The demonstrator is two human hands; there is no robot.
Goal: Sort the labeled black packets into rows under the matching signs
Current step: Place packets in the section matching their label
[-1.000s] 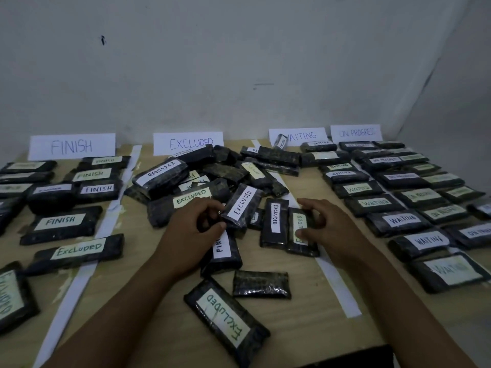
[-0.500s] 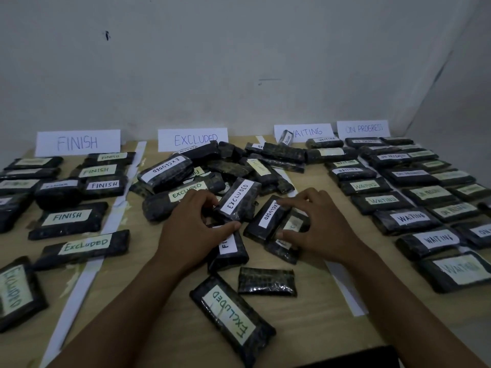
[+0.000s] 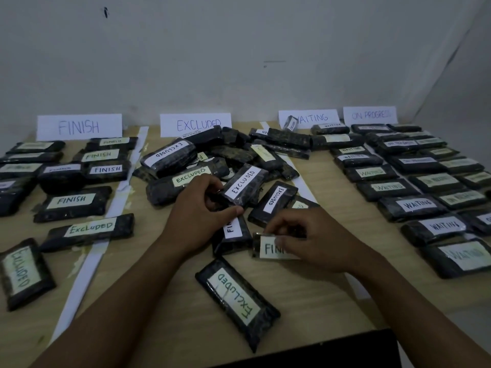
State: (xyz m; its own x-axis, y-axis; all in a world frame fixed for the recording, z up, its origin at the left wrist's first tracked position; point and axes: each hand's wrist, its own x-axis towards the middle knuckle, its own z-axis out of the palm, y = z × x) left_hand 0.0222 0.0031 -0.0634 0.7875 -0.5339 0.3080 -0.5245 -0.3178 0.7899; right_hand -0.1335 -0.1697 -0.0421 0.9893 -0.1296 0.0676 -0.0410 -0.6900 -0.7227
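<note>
My left hand grips an EXCLUDED packet below its sign, and my right hand pinches a stray FINISH packet on the tabletop, both labels up so I can read them.

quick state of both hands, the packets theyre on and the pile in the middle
left hand, grips one end of the tilted EXCLUDED packet
tilted EXCLUDED packet, label up, slanted over the middle pile
right hand, pinches the FINISH packet
FINISH packet, label up, word partly covered by the right hand
middle pile, heaped, not in rows
</note>
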